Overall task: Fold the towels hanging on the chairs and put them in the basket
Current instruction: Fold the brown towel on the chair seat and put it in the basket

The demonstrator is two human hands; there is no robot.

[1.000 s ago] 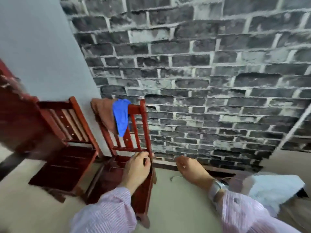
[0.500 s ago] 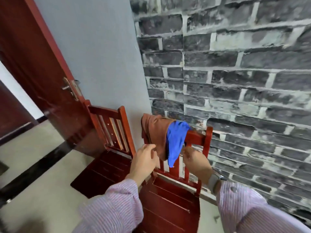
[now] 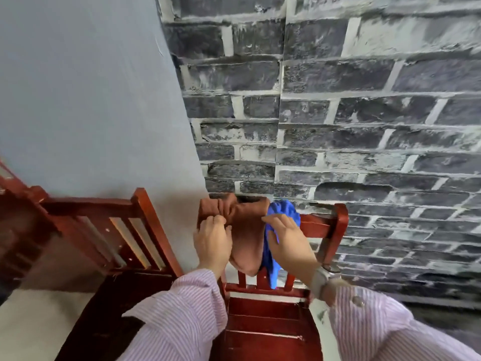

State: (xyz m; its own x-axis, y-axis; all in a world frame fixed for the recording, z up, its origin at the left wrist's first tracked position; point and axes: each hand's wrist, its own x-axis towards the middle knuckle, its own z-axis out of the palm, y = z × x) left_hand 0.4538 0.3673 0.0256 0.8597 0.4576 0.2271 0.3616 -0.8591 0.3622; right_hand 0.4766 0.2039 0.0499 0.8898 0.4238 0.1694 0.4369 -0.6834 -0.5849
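Both hands reach the chair (image 3: 322,225) back at 12 o'clock: the left hand (image 3: 212,243) pinches the brown towel (image 3: 244,230) at its upper left edge, and the right hand (image 3: 289,241) lies with spread fingers across the blue towel (image 3: 283,208), just beside the brown one at 3 o'clock. The lift would go best by raising the brown towel clear of the rail while holding the blue one down. The basket is out of view, and how both towels hang behind the rail is hidden.

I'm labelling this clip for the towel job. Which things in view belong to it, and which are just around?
Part of the job:
brown towel, draped on the right chair
blue towel, beside it on the same chair back
left hand, gripping the brown towel
right hand, resting across both towels

Just around:
left chair, bare
wristwatch
brick wall
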